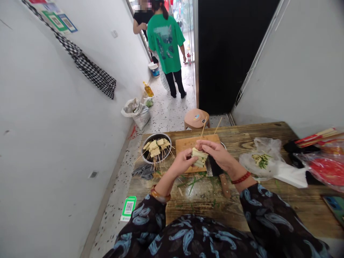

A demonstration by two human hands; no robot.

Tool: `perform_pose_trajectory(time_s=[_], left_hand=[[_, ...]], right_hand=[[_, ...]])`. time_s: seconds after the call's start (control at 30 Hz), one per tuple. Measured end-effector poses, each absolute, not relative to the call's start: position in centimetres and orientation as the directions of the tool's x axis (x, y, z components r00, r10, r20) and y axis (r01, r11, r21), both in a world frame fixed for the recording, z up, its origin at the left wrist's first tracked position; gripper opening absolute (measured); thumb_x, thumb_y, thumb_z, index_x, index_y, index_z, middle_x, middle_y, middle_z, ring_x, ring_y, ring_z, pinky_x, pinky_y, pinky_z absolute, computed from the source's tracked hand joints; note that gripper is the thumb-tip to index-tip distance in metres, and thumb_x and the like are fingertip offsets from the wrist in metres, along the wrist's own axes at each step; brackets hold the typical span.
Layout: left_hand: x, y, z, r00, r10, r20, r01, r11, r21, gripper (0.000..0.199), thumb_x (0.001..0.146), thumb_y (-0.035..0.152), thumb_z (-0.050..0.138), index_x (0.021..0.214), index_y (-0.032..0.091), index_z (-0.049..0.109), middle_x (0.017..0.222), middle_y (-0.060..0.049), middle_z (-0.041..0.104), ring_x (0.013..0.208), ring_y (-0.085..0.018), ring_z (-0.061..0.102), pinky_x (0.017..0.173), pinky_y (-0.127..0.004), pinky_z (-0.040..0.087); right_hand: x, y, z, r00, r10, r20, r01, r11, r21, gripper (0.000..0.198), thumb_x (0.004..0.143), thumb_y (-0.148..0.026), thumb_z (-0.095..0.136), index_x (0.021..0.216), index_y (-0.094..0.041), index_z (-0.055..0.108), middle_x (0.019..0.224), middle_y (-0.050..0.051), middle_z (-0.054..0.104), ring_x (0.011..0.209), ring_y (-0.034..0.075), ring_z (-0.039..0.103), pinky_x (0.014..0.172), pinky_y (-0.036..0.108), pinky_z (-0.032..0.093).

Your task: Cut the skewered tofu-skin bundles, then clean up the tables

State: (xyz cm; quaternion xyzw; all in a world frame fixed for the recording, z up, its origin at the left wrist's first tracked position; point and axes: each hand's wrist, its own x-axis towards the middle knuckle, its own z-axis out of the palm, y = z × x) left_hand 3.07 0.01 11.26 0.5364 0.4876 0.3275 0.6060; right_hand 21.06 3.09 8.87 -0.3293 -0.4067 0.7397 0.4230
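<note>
My left hand point(185, 161) is closed around a bundle of pale rolls point(199, 157) with bits of green in them, probably rolled tofu skin. My right hand point(216, 152) touches the top of that bundle, its fingertips pinched at the base of a wooden skewer point(203, 128) that points up and away. Under the hands lies a wooden cutting board point(184, 144). A knife with a wooden handle point(224, 185) rests beside it, its blade partly hidden by my right hand. At the left, a metal bowl point(145, 137) holds several skewered rolls point(155, 147).
A plastic bag with cut greens point(260, 161) lies right of the board, with red-wrapped packs point(317, 138) beyond. A dark cloth point(145, 172) lies below the bowl. A stool point(195, 118) stands past the table point(249, 134). Two people stand near the doorway, one in a green shirt point(165, 43).
</note>
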Motion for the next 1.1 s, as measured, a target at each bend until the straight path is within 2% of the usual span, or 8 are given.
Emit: perform_pose_trajectory(time_s=[0.13, 0.27, 0.43, 0.57, 0.73, 0.9, 1.1], left_hand=[[2.9, 0.2, 10.6, 0.279, 0.927, -0.253, 0.092, 0.236, 0.967, 0.034, 0.071, 0.041, 0.074, 0.088, 0.014, 0.061, 0.077, -0.001, 0.061, 0.066, -0.011, 0.056, 0.057, -0.020, 0.045], [3.1, -0.1, 10.1, 0.272, 0.904, -0.331, 0.054, 0.329, 0.943, 0.043, 0.070, 0.046, 0.074, 0.097, 0.015, 0.061, 0.082, -0.001, 0.061, 0.070, -0.012, 0.055, 0.061, -0.022, 0.045], [4.1, -0.5, 9.5, 0.186, 0.919, -0.347, 0.092, 0.335, 0.938, 0.046, 0.076, 0.056, 0.064, 0.095, 0.015, 0.067, 0.085, -0.004, 0.064, 0.075, -0.014, 0.053, 0.067, -0.024, 0.042], [4.7, -0.6, 9.0, 0.184, 0.925, -0.332, 0.106, 0.317, 0.943, 0.043, 0.076, 0.052, 0.066, 0.095, 0.014, 0.068, 0.088, -0.004, 0.066, 0.081, -0.016, 0.056, 0.074, -0.027, 0.042], [4.8, -0.8, 8.6, 0.220, 0.912, -0.346, 0.041, 0.345, 0.938, 0.043, 0.069, 0.046, 0.075, 0.094, 0.012, 0.066, 0.082, -0.003, 0.065, 0.071, -0.013, 0.057, 0.071, -0.026, 0.044], [4.4, -0.9, 9.1, 0.162, 0.927, -0.339, 0.027, 0.339, 0.940, 0.039, 0.068, 0.046, 0.075, 0.086, 0.013, 0.065, 0.074, -0.001, 0.064, 0.065, -0.012, 0.057, 0.066, -0.025, 0.045], [4.4, -1.0, 9.9, 0.100, 0.952, -0.289, 0.070, 0.283, 0.957, 0.034, 0.067, 0.044, 0.075, 0.079, 0.014, 0.064, 0.066, 0.002, 0.062, 0.060, -0.011, 0.054, 0.060, -0.023, 0.043]], right_hand=[[20.8, 3.5, 8.8, -0.477, 0.874, -0.088, -0.343, -0.278, -0.897, 0.034, 0.078, -0.046, 0.067, 0.103, -0.022, 0.069, 0.099, 0.003, 0.070, 0.091, 0.015, 0.061, 0.088, 0.032, 0.046], [20.7, 3.8, 8.6, -0.499, 0.860, -0.109, -0.293, -0.286, -0.912, 0.031, 0.082, -0.047, 0.062, 0.094, -0.020, 0.069, 0.092, 0.002, 0.069, 0.084, 0.014, 0.060, 0.083, 0.030, 0.046], [20.4, 3.6, 7.7, -0.451, 0.883, -0.128, -0.267, -0.270, -0.925, 0.031, 0.084, -0.047, 0.059, 0.094, -0.019, 0.068, 0.090, 0.003, 0.069, 0.087, 0.015, 0.061, 0.086, 0.032, 0.045], [20.2, 3.0, 6.8, -0.399, 0.908, -0.128, -0.285, -0.255, -0.924, 0.031, 0.085, -0.047, 0.057, 0.096, -0.020, 0.067, 0.091, 0.003, 0.069, 0.089, 0.016, 0.061, 0.087, 0.032, 0.046], [20.7, 2.4, 6.9, -0.384, 0.911, -0.149, -0.276, -0.267, -0.923, 0.036, 0.085, -0.051, 0.055, 0.100, -0.020, 0.067, 0.098, 0.005, 0.069, 0.091, 0.017, 0.061, 0.087, 0.033, 0.047], [21.8, 1.7, 7.2, -0.336, 0.925, -0.178, -0.182, -0.249, -0.951, 0.041, 0.083, -0.053, 0.057, 0.107, -0.021, 0.066, 0.102, 0.006, 0.069, 0.098, 0.019, 0.061, 0.088, 0.033, 0.047], [22.2, 0.7, 6.4, -0.297, 0.930, -0.215, -0.114, -0.258, -0.960, 0.044, 0.075, -0.054, 0.064, 0.103, -0.019, 0.067, 0.094, 0.004, 0.070, 0.085, 0.017, 0.062, 0.079, 0.031, 0.048]])
